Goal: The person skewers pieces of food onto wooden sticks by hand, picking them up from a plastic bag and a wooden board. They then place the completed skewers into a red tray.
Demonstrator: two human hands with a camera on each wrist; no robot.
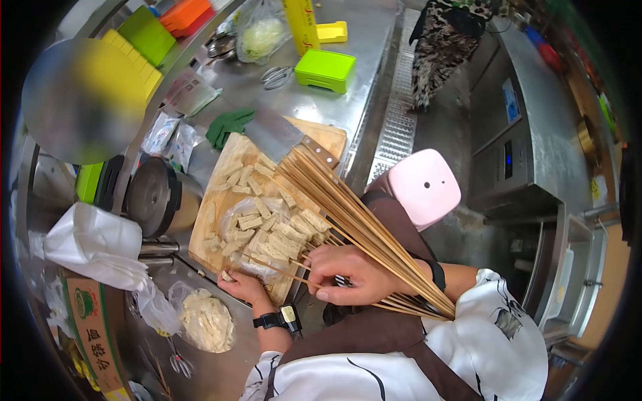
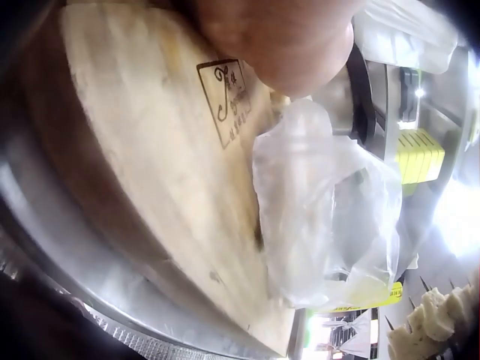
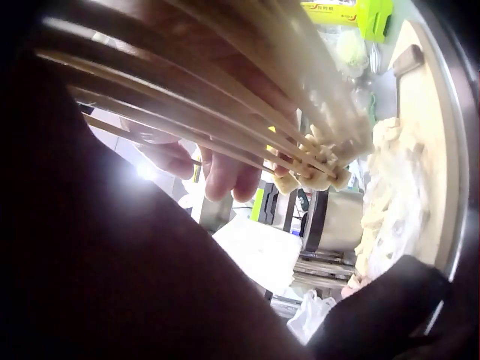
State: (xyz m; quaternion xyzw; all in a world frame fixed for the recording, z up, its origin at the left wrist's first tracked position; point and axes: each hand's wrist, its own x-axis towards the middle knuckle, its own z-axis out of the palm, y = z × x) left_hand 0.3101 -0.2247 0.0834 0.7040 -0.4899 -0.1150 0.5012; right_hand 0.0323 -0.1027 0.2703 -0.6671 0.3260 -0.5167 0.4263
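Note:
Pale strips of food point(image 1: 287, 240) lie on and around a clear plastic bag on the wooden cutting board point(image 1: 217, 180). My right hand point(image 1: 354, 274) holds several thin skewers, and one sticks out left between thumb and finger. Food pieces point(image 3: 319, 169) sit on skewer tips in the right wrist view. A large bundle of long skewers point(image 1: 361, 224) slants across the board's edge to my right forearm. My left hand point(image 1: 244, 287), by the board's near left corner, pinches a small pale piece point(image 1: 228, 275). In the left wrist view its fingers point(image 2: 300, 45) hide most of the piece.
A cleaver point(image 1: 274, 134) lies at the board's far side beside a green cloth point(image 1: 229, 127). Left of the board stand a lidded container point(image 1: 154, 194) and a white plastic bag point(image 1: 93, 237). A bagged pale food point(image 1: 207, 321) lies nearer. A pink stool point(image 1: 424, 187) stands right; a person's patterned clothing point(image 1: 451, 47) shows beyond.

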